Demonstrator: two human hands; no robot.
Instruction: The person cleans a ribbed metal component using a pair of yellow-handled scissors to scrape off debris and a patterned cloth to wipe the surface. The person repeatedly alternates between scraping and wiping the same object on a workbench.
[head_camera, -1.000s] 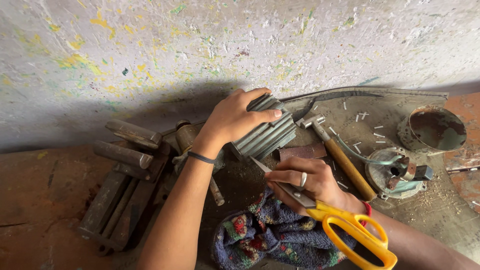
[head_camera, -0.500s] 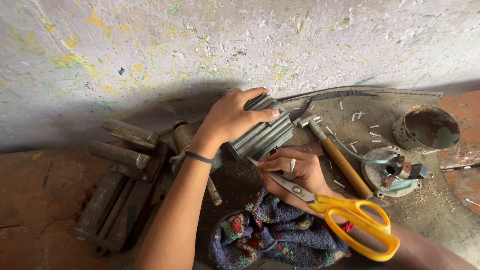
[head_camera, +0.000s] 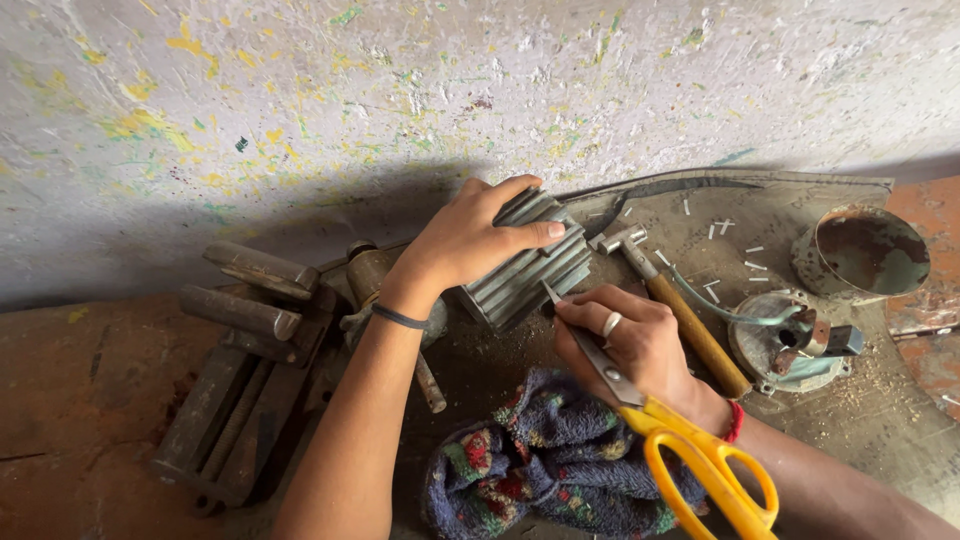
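Slippage is the risk judged here: the ribbed metal motor housing (head_camera: 527, 262), propped on the workbench (head_camera: 900, 420) against the wall, is pinned only by the left hand (head_camera: 470, 240) clasped over its top; the yellow-handled scissors (head_camera: 640, 410), gripped at the blades by the right hand (head_camera: 630, 340) just below, could skid off a rib into the fingers.

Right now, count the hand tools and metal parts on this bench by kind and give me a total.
Scissors, yellow-handled, in right hand: 1
Hammer: 1
Vise: 1
Ribbed metal housing, under left hand: 1
Round metal can: 1
Round end cover: 1
Total: 6
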